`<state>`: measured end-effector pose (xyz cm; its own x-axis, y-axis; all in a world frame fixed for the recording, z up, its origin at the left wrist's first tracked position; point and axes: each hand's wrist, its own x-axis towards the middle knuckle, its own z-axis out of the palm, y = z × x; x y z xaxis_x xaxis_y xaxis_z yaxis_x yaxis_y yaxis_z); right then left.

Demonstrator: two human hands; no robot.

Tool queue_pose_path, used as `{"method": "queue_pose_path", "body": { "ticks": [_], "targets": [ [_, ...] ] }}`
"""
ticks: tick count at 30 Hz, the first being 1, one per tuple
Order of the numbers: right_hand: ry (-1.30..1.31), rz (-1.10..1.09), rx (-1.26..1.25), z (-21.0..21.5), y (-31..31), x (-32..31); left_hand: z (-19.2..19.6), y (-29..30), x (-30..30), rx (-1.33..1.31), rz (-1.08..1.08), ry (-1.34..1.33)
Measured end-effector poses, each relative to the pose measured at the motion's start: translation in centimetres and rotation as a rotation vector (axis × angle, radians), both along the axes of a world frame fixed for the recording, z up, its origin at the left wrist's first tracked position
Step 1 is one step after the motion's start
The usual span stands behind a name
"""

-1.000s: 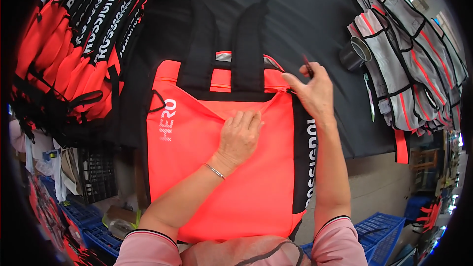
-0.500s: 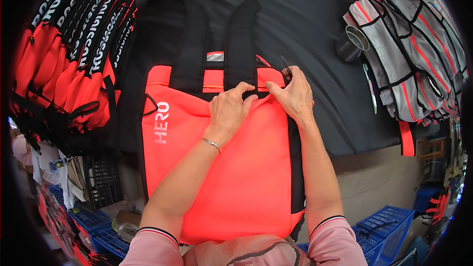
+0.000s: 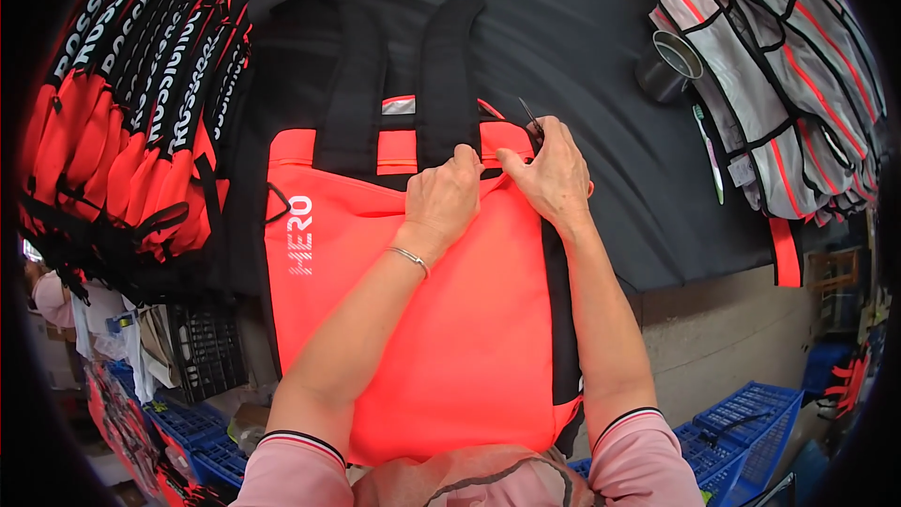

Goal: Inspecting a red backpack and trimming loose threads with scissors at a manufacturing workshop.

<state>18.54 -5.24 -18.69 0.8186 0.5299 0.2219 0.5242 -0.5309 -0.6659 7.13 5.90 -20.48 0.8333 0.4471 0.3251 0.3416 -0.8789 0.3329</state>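
Note:
A bright red-orange backpack (image 3: 450,357) with black sides lies before me, its lower end toward my body. Two padded black shoulder straps (image 3: 447,75) stretch away from its top across the table. At the upper edge, my left hand (image 3: 441,205) is closed in a pinch on the red fabric. To its right, my right hand (image 3: 556,174) rests at the top right corner, thumb against the fabric. Its fingers are curled round a thin dark pointed tool (image 3: 528,113) whose tip sticks out; most of it is hidden, so its kind is unclear.
Red and black bags (image 3: 141,131) are piled on the left of the black-covered table (image 3: 563,28). At the right lie grey bags (image 3: 760,84) with red trim, a dark metal cup (image 3: 664,70) and a toothbrush (image 3: 709,155). Blue plastic crates (image 3: 741,441) stand below.
The left hand's fingers have drawn in closer together at the fabric edge. The right hand keeps its place at the corner with the dark tool. The whole view has shifted slightly.

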Motion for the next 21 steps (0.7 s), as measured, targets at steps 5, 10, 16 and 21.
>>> {"method": "queue_pose_path", "body": {
  "ticks": [5,10,16,21],
  "targets": [
    [-0.001,-0.021,-0.001,0.0,-0.2,0.0,-1.5,0.7,-1.0,-0.148,0.113,-0.163],
    [0.016,-0.001,0.005,0.1,-0.2,0.1,-0.7,0.9,-2.2,-0.543,0.1,-0.433],
    [0.016,-0.003,0.014,0.2,-0.3,0.0,0.0,0.0,-1.7,-0.304,0.021,-0.327],
    [-0.029,0.017,0.045,-0.2,-0.4,0.1,-0.7,-0.3,-0.9,-0.214,0.052,-0.333]
  ]
}}
